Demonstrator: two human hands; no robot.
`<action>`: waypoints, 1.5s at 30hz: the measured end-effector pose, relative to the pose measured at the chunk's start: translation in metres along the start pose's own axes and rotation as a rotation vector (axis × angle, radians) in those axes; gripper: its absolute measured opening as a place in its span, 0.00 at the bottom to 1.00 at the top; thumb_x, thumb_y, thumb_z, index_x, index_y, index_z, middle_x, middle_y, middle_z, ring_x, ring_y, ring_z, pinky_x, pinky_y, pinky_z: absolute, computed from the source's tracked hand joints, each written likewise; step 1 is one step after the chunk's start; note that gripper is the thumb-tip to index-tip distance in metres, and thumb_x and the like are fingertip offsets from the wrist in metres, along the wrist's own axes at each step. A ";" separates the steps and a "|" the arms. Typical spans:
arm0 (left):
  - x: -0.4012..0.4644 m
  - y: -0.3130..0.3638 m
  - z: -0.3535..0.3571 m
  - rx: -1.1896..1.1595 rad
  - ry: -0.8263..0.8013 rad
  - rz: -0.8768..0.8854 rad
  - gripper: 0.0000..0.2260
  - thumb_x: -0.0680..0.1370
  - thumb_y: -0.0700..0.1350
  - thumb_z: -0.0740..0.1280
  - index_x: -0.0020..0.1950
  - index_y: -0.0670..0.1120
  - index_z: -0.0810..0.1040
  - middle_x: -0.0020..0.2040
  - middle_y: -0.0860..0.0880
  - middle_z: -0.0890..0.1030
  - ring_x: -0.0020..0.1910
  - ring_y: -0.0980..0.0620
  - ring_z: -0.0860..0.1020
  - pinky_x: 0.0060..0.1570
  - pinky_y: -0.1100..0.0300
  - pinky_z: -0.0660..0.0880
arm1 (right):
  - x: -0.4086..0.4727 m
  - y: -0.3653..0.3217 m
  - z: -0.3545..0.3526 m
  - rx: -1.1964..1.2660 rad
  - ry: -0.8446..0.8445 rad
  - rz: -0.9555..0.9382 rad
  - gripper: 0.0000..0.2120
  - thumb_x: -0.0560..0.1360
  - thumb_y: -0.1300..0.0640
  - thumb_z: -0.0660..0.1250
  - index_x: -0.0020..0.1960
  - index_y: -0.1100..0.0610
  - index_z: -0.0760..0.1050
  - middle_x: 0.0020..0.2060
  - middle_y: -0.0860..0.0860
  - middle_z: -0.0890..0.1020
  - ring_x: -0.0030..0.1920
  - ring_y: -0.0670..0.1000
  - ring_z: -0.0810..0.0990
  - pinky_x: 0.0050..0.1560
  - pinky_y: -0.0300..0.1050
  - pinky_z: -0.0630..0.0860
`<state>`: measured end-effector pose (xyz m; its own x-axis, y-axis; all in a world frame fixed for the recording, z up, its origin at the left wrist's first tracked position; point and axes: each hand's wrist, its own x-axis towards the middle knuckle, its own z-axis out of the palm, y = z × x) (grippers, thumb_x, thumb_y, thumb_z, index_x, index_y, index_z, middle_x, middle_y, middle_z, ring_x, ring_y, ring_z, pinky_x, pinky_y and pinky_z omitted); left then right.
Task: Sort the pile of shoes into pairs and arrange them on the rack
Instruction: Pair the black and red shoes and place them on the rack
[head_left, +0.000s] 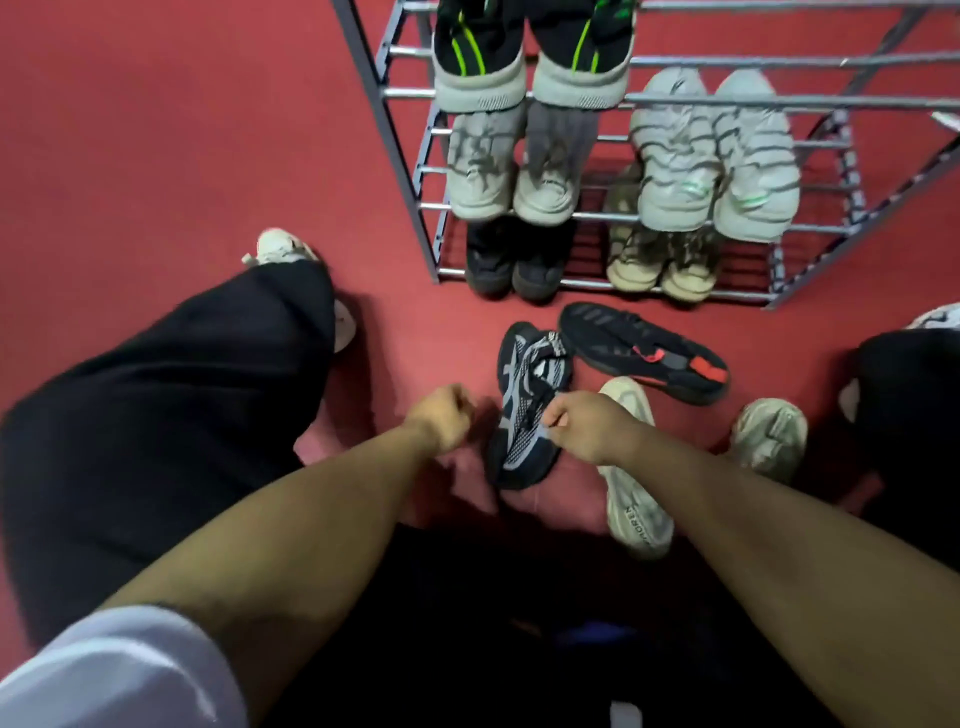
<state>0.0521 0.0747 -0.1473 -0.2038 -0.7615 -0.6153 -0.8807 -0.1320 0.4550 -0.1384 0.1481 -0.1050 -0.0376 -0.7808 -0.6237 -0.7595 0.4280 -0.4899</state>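
Note:
A navy and grey patterned sneaker (530, 405) lies on the red floor in front of the grey metal rack (415, 171). My right hand (587, 426) pinches it at the laces. My left hand (441, 415) is a closed fist just left of the shoe; nothing shows in it. A black sneaker with red marks (644, 353) lies on its side behind. A cream sneaker (636, 499) lies partly under my right forearm, and another pale sneaker (769, 431) sits to the right. The rack holds a black-green pair (530, 57), a grey pair (514, 171), a white striped pair (717, 161), a black pair (514, 265) and a beige pair (660, 265).
My left leg in black trousers (182, 415) stretches out on the left, ending in a white shoe (280, 247). My right knee (914, 415) is at the right edge. Open red floor (182, 130) lies left of the rack.

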 end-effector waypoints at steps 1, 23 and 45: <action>-0.001 -0.008 0.005 0.076 -0.062 -0.013 0.06 0.76 0.43 0.62 0.48 0.46 0.78 0.50 0.43 0.84 0.48 0.44 0.83 0.48 0.58 0.77 | 0.000 -0.002 0.007 0.004 -0.027 -0.007 0.07 0.76 0.58 0.66 0.53 0.55 0.80 0.53 0.52 0.83 0.56 0.52 0.81 0.57 0.40 0.73; -0.038 0.003 0.017 0.823 -0.692 0.229 0.16 0.69 0.50 0.76 0.54 0.48 0.81 0.44 0.48 0.82 0.40 0.50 0.78 0.42 0.59 0.77 | 0.032 0.005 0.020 -0.059 -0.009 0.020 0.02 0.74 0.54 0.66 0.43 0.48 0.76 0.50 0.51 0.84 0.53 0.53 0.81 0.59 0.45 0.75; -0.035 0.082 -0.084 0.551 0.025 0.922 0.22 0.65 0.47 0.71 0.58 0.58 0.82 0.56 0.59 0.83 0.60 0.51 0.75 0.74 0.54 0.47 | -0.004 0.038 -0.047 0.907 -0.238 0.271 0.06 0.75 0.51 0.69 0.48 0.53 0.80 0.42 0.52 0.85 0.42 0.51 0.83 0.44 0.44 0.77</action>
<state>0.0225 0.0370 -0.0342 -0.8849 -0.4350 -0.1667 -0.4647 0.7996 0.3803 -0.1980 0.1463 -0.0923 0.0700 -0.5342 -0.8425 0.0472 0.8454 -0.5321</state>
